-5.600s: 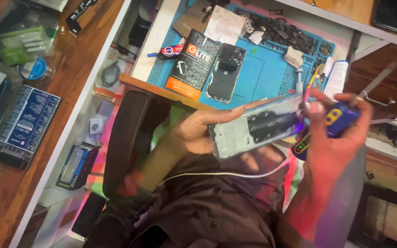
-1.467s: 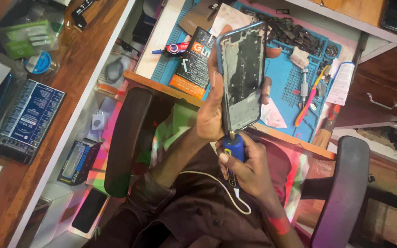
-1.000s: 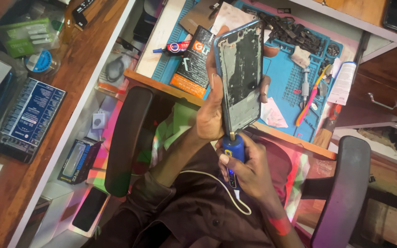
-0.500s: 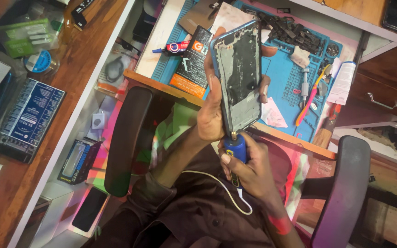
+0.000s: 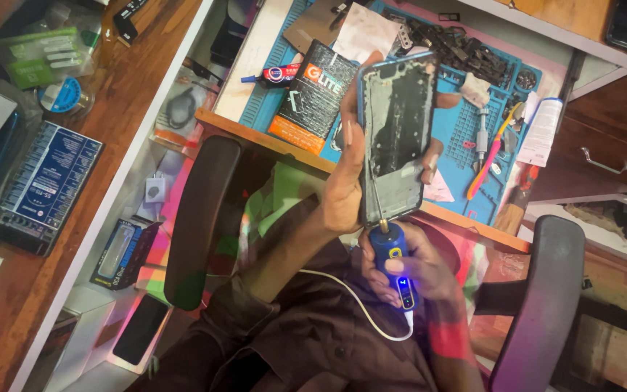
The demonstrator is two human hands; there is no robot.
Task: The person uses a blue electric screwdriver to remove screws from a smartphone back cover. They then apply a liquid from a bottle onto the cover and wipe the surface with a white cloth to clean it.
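Landmark: the opened phone frame (image 5: pixel 395 138), held upright over the lap.
Left of frame: the left hand (image 5: pixel 346 185) wraps its edge; beyond it a chair armrest (image 5: pixel 199 218) blocks that side.
Below frame: the blue electric screwdriver (image 5: pixel 392 265) and right hand (image 5: pixel 415 268) fill the gap; a white cable (image 5: pixel 357 308) loops across the lap.
Right of frame: second armrest (image 5: pixel 538 297) stands well apart, leaving open room between.
Behind frame: blue mat (image 5: pixel 466 131) on the tabletop, crowded with tools and a black box (image 5: pixel 313 94).
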